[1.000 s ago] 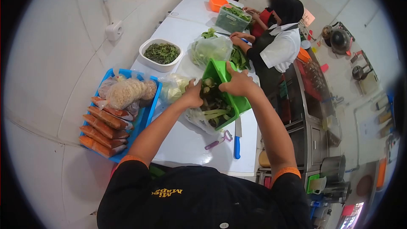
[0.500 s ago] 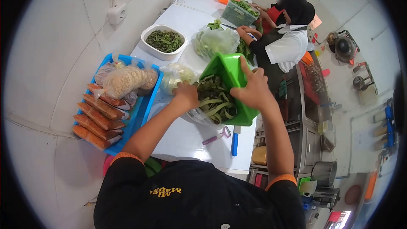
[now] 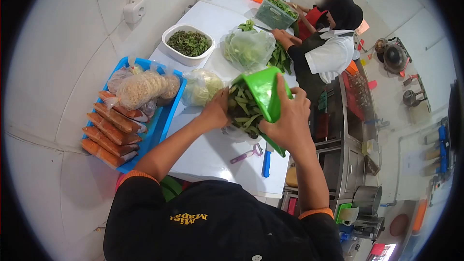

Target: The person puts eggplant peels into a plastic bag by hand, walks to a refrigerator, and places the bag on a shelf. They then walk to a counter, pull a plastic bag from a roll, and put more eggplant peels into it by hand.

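My right hand (image 3: 290,116) is closed on the rim of a green plastic basin (image 3: 265,89), which is tipped steeply with its opening to the left. Green and dark vegetable peelings (image 3: 245,108) lie at its mouth, over a clear plastic bag (image 3: 233,134). My left hand (image 3: 216,110) is beside the peelings, its fingers curled at the bag's edge and partly hidden. Below the basin, a purple-handled peeler (image 3: 246,154) and a blue-handled knife (image 3: 267,163) rest on the white table (image 3: 203,157).
To the left, a blue tray (image 3: 159,125) holds bagged orange sauce (image 3: 113,137) and other bags. Farther back are a white tub of leaves (image 3: 188,43), bagged cabbage (image 3: 203,87), bagged greens (image 3: 247,48) and a clear bin (image 3: 275,15). Co-workers (image 3: 328,43) stand at the right edge.
My right hand has tipped the green basin further over and lowered its near end. The peelings have shifted toward the bag. My left hand has moved slightly, its fingers now against the peelings.
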Action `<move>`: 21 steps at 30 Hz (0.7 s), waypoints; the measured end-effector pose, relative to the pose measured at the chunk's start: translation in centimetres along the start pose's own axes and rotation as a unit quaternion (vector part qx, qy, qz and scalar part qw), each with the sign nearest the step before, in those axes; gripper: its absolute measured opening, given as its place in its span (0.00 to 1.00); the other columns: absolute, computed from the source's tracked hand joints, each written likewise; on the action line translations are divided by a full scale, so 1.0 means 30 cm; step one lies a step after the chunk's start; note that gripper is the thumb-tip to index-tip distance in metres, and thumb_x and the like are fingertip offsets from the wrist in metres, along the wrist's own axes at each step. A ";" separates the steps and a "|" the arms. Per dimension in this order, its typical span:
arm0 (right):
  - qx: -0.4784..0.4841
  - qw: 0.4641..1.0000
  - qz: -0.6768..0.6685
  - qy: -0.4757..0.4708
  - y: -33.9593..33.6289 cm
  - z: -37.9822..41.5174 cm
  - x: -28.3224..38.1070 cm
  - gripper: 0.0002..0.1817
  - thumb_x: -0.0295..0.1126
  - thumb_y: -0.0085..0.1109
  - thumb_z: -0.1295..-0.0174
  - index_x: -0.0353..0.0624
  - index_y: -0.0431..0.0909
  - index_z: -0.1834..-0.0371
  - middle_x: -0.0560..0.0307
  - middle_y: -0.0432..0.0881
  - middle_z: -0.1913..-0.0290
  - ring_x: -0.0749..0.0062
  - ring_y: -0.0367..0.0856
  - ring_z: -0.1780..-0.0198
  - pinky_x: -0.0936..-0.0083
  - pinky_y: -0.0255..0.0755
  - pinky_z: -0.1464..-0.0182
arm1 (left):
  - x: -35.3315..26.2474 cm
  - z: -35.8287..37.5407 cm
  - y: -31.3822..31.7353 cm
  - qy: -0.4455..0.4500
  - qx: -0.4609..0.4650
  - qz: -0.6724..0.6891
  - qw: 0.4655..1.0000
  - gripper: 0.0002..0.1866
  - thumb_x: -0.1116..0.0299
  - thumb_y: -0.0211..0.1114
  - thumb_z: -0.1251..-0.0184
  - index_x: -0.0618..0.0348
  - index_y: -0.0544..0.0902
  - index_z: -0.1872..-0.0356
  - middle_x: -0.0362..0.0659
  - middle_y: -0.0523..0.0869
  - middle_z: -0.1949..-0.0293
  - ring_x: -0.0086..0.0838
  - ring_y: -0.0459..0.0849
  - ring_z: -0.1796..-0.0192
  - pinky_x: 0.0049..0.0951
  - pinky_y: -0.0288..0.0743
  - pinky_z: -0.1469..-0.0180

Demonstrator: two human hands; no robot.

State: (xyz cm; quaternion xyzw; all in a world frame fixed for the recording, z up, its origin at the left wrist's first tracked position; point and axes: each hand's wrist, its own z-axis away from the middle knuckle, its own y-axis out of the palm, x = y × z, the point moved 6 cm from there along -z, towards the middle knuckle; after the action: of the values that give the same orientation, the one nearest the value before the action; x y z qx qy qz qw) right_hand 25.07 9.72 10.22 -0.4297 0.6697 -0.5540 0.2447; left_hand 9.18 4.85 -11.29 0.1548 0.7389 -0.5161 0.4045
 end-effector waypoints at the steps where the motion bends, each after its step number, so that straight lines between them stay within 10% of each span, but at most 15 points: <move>1: -0.023 1.000 0.011 -0.004 -0.026 -0.008 0.006 0.57 0.35 0.71 0.60 0.49 0.55 0.19 0.24 0.63 0.41 0.31 0.65 0.43 0.44 0.59 0.36 | -0.016 -0.011 -0.019 -0.001 -0.005 0.003 1.000 0.54 0.71 0.74 0.55 0.74 0.55 0.25 0.66 0.66 0.29 0.58 0.65 0.26 0.42 0.63 0.24; 21: -0.067 0.994 -0.056 -0.070 -0.146 0.068 -0.002 0.62 0.32 0.70 0.68 0.43 0.55 0.18 0.33 0.65 0.39 0.42 0.64 0.38 0.53 0.59 0.33 | 0.122 0.026 0.076 0.007 -0.006 0.157 0.988 0.54 0.74 0.67 0.55 0.78 0.50 0.24 0.69 0.63 0.30 0.57 0.62 0.24 0.39 0.58 0.22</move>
State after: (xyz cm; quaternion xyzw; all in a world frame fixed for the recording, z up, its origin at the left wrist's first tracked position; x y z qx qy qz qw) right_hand 28.07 8.62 13.86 -0.5195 0.6619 -0.4891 0.2300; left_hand 8.73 4.43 -15.63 0.2698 0.7111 -0.4410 0.4765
